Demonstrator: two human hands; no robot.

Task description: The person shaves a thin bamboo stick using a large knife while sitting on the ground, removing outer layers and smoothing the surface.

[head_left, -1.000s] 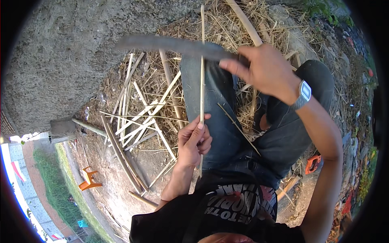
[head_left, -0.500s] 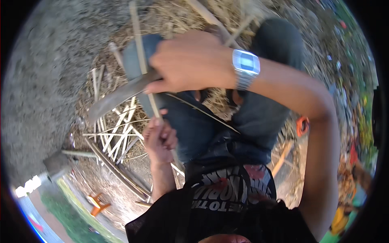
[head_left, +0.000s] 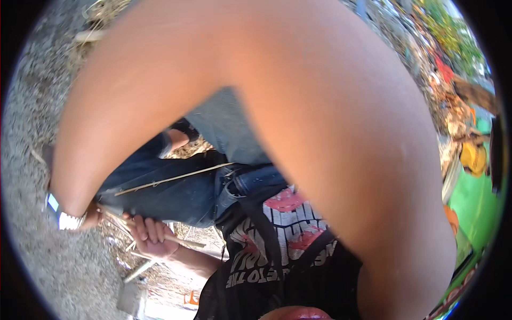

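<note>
My left hand (head_left: 154, 237) is closed round a thin pale wooden strip (head_left: 185, 242), low at the left beside my thigh. The strip runs from near my right hand (head_left: 92, 217) past my left fingers. My right arm crosses the view, bent at the elbow, with a metal-band watch (head_left: 71, 221) at its wrist. Its fingers are mostly hidden behind the wrist, and what they hold cannot be made out. A thinner sliver (head_left: 173, 180) lies across my jeans (head_left: 181, 200).
Cut sticks (head_left: 140, 270) lie on the ground beyond my left hand. Rough grey ground (head_left: 32, 133) spans the left side. An orange stool-like thing (head_left: 191, 298) shows at the bottom. A yellow object (head_left: 473, 158) and a green surface (head_left: 480, 208) are at the right.
My right arm has swung up across the view, its hand moving down and left. The dark curved blade it held is no longer clearly visible. My left hand has shifted left and down.
</note>
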